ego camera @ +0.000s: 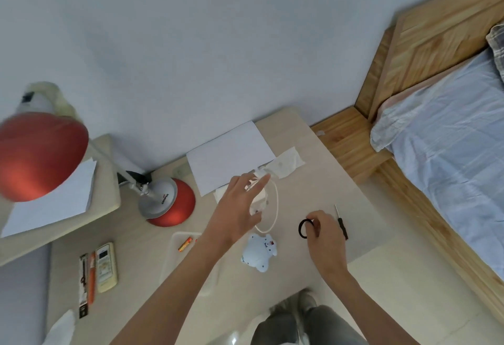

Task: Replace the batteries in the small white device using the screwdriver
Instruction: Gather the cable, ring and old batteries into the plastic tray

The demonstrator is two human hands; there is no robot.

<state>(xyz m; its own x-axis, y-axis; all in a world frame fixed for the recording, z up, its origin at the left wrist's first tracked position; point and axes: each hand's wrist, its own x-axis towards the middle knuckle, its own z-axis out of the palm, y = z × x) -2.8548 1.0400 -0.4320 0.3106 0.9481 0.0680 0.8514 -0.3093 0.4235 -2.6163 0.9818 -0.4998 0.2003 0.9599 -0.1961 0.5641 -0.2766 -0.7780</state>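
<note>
A small pale blue-white bear-shaped device (260, 252) lies on the beige desk (321, 181), between my two arms. A black-handled screwdriver (341, 221) lies just right of my right hand (326, 238), whose fingers pinch a black elastic ring (303, 228). My left hand (240, 208) hovers with fingers spread over a crumpled white packet (259, 200) and a looped white cord (274, 208), holding nothing. An orange battery (185, 244) lies in a clear plastic tray (174, 260) left of the device.
A red desk lamp (169, 202) stands at the left with its shade (41, 156) nearer me. White paper sheets (229, 159) and a tissue (286, 166) lie at the back. A remote (105, 267) and pens (87, 279) lie front left. A bed (450, 140) is right.
</note>
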